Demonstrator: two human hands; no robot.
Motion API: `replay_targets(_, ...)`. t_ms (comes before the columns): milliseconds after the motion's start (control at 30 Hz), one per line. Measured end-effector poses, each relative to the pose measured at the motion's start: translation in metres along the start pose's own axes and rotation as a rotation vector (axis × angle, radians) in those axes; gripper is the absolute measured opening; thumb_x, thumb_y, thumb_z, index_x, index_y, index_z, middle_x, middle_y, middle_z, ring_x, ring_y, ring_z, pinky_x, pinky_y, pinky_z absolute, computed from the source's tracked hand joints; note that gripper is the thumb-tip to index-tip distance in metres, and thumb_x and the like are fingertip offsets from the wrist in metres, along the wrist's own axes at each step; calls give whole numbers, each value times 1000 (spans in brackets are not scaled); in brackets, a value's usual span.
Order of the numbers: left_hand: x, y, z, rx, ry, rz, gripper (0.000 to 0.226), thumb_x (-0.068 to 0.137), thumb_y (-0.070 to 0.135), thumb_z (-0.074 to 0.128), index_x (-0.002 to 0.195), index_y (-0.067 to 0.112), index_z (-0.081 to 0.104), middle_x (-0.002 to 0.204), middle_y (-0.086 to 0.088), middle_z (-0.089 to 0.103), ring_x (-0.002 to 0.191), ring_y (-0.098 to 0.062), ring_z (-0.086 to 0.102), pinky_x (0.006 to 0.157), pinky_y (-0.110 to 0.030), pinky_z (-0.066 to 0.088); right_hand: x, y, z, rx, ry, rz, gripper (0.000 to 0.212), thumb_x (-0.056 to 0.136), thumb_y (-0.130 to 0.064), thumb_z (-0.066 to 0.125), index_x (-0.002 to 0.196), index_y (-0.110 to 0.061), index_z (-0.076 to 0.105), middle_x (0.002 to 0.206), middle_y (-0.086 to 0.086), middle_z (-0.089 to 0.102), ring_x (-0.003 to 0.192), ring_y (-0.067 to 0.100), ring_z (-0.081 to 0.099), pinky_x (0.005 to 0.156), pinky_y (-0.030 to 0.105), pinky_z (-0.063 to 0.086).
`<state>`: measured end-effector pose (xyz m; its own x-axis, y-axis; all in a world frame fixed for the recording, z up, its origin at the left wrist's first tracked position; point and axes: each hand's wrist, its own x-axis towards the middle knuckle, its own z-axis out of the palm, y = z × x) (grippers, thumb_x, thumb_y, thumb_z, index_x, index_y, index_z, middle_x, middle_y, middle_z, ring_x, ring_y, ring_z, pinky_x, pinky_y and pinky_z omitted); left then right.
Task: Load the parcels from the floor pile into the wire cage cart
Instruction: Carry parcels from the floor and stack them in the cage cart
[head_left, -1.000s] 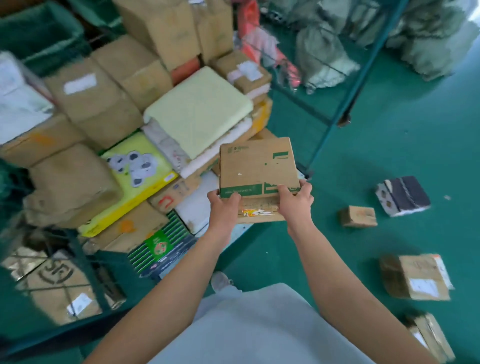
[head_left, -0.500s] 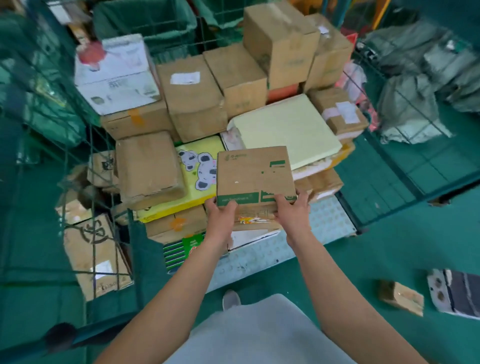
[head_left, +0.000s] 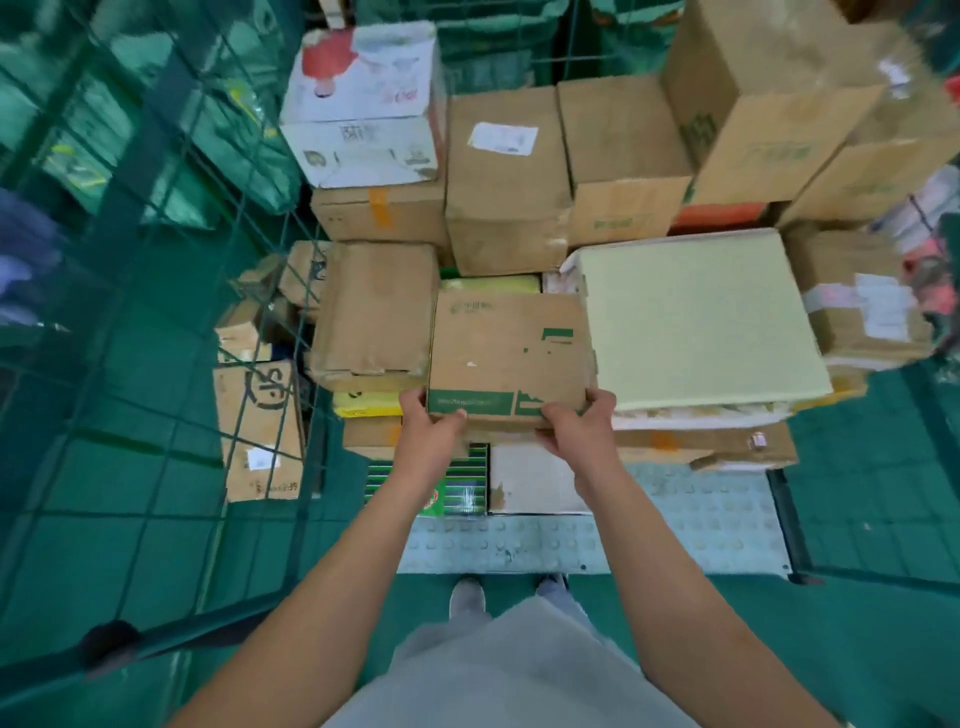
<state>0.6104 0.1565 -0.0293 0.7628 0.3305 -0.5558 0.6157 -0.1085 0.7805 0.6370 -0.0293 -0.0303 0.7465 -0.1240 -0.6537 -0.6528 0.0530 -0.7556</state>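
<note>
While the flat brown cardboard parcel with green print (head_left: 509, 353) is gripped at its near edge by the left hand (head_left: 431, 428) and right hand (head_left: 579, 428) over the green wire cage cart (head_left: 156, 260) stack, it should be lowered level between the crumpled brown box (head_left: 376, 309) and pale yellow flat box (head_left: 696, 317).

A: So what's that flat cardboard parcel (head_left: 506, 353) look like?

B: Brown, squarish, green band along the near edge plus a small green mark on top. It sits level, both hands on its near edge: left hand (head_left: 434, 426) at one corner, right hand (head_left: 579, 423) at the other.

A: And the wire cage cart (head_left: 171, 291)?

B: Green mesh, already stacked with boxes. The parcel's over the front row, between a worn brown box (head_left: 376, 306) and a pale yellow flat one (head_left: 696, 317).
</note>
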Motion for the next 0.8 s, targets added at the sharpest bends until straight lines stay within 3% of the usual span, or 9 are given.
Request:
replay_targets(100,20,11,5,5,52,11,66,93,8,67,144,26,30,125,5,60,105,-9,60,94,-30,42,25,-22,-2,-67,-49,-44,69,90,-2,63,143,-25,27,124,-6,52,118,25,60,101,50,55)
replay_targets(200,34,23,10,41,37,7,89,91,4,67,159,33,18,143,10,51,120,-13,53,101,-27,39,45,-37,-1,-174,-102,-104,88,86,-7,66,156,-41,23,140,-9,51,122,20,57,102,48,54)
replay_targets(367,55,21,15,6,59,-9,94,92,-9,61,159,33,11,145,7,44,122,-14,49,91,-22,41,75,-43,7,-188,-150,-41,83,92,2,59,155,-35,21,130,-11,51,118,19,56,97,42,53)
replay_targets(467,75,8,14,-1,60,-26,87,91,-10,59,154,32,15,141,7,47,115,-15,55,79,-15,44,89,-35,17,-241,-94,-4,69,87,1,60,143,-26,30,117,-10,56,113,20,60,91,42,55)
replay_targets(600,101,1,15,-4,19,-68,77,92,-10,57,149,27,20,139,4,51,104,-6,58,62,-5,46,101,-35,29,-244,-48,33,55,90,-2,60,131,-20,28,113,-4,52,106,14,56,88,39,52)
replay_targets(667,118,7,14,16,-1,-59,77,94,-9,56,152,24,16,141,7,48,112,-13,57,76,-7,45,112,-39,36,-255,-23,8,53,91,-1,60,130,-18,28,111,-5,52,104,13,56,88,41,52)
replay_targets(733,134,12,12,48,-17,-51,76,97,-6,55,153,22,13,140,8,47,118,-13,52,93,-20,40,124,-43,43,-270,2,-18,54,92,0,61,132,-17,29,111,-8,52,101,9,56,88,41,51)
replay_targets(800,154,16,10,104,-38,-46,72,99,-2,54,153,21,13,137,6,48,111,-13,54,94,-24,38,142,-44,54,-341,-7,-44,56,95,-7,61,138,-20,28,117,-9,54,103,12,58,90,40,49)
